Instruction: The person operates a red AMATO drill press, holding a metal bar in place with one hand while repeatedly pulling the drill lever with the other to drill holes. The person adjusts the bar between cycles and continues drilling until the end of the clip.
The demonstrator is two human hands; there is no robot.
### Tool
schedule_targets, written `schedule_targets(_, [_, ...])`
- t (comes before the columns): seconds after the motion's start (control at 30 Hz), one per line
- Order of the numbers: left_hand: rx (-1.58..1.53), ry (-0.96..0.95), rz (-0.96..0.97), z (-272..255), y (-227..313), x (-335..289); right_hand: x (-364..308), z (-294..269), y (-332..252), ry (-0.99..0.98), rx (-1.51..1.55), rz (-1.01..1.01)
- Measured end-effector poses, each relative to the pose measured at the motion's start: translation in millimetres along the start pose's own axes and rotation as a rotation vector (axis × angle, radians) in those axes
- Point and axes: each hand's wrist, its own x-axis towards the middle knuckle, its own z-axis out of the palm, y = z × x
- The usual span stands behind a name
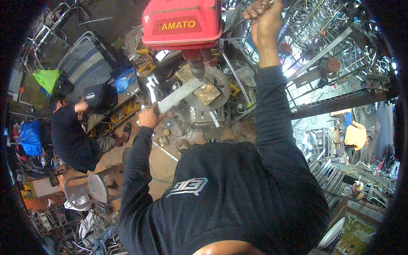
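Note:
My left hand (150,115) is closed around the near end of a flat grey metal bar (180,94). The bar slants up to the right, its far end under the chuck (196,69) of a red drill press (182,23). Beneath that end a worn wooden block (207,94) lies on the round metal table (225,83). Whether the drill bit touches the bar cannot be made out. Raised high on the right, my right hand (264,23) has its fingers wrapped round the drill press lever (235,27).
A co-worker in dark clothes (74,129) bends over at the left, near a plastic chair (98,188). Metal tubes and frames (327,32) crowd the right, where a person in yellow (355,136) works farther off. A small tin (163,141) stands on the tiled floor.

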Motion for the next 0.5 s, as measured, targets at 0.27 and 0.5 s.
schedule_targets(0.27, [0.004,0.039,0.005,8.6,-5.0,1.1,-5.8,-0.7,-1.0,-0.009,-0.018,-0.004])
schedule_targets(0.5, [0.007,-0.001,-0.021,-3.8,1.4,0.2,-11.5,-0.8,0.3,-0.004,0.032,-0.014])
